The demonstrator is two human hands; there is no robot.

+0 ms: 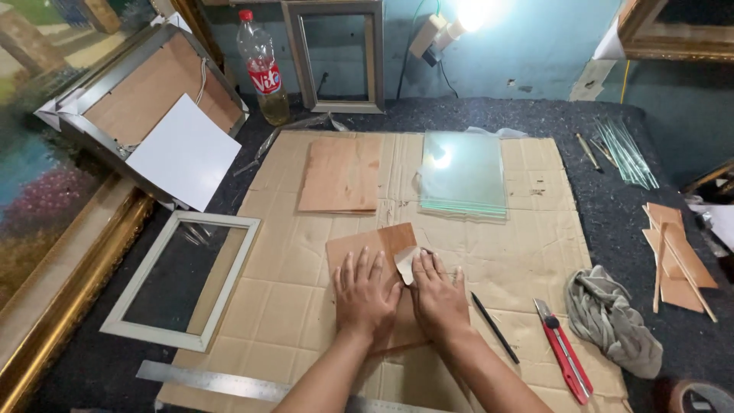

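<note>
Right now both hands are lying flat, side by side, on a thin brown board (pixel 375 252) that is resting on the cardboard sheet (pixel 306 306) covering the dark work surface; the left hand (pixel 365 294) is pressing down with fingers spread, released rather than clenched, while the right hand (pixel 437 294) is pressing beside it, its fingertips touching a small pale scrap (pixel 407 264) at the board's right edge — whether it is pinching that scrap I cannot tell. The board's far corner is reaching out beyond the fingers; its near part is lying hidden under the palms.

Just right of the right hand a black pencil (pixel 495 327) is lying, then a red utility knife (pixel 564 352) and a grey rag (pixel 612 317); a steel ruler (pixel 222 380) is running along the near edge. Bare cardboard is lying open to the left of the hands and beyond them, up to a second brown board (pixel 342 174) and a stack of glass panes (pixel 462 174). A pale empty frame (pixel 126 298) is sitting off the cardboard's left edge; a plastic bottle (pixel 262 69) — holding yellowish liquid — is standing at the back.
</note>
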